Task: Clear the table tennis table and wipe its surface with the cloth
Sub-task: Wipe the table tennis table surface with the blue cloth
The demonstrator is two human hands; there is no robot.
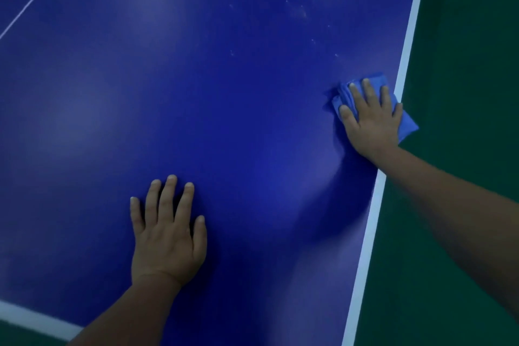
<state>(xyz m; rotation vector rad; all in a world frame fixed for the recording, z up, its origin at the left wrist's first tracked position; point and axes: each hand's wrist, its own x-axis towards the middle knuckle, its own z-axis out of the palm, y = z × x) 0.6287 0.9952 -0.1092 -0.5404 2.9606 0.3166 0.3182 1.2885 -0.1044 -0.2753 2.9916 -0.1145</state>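
Cloth [376,105] is lying folded at the side edge of the table [224,93], 1 corner overhanging, right hand [372,118] pressing it flat with straight fingers for wiping, left hand [168,236] resting flat and released, likely bracing the lean.

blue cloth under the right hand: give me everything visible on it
The cloth is a bright blue, soft-looking fabric, folded or bunched into a small pad with creases showing at its upper left. It lies flat on the blue table at the right side, straddling the white edge line, with its lower right corner poking past the table edge over the green floor. The right hand presses on it with spread, straight fingers, covering most of it.
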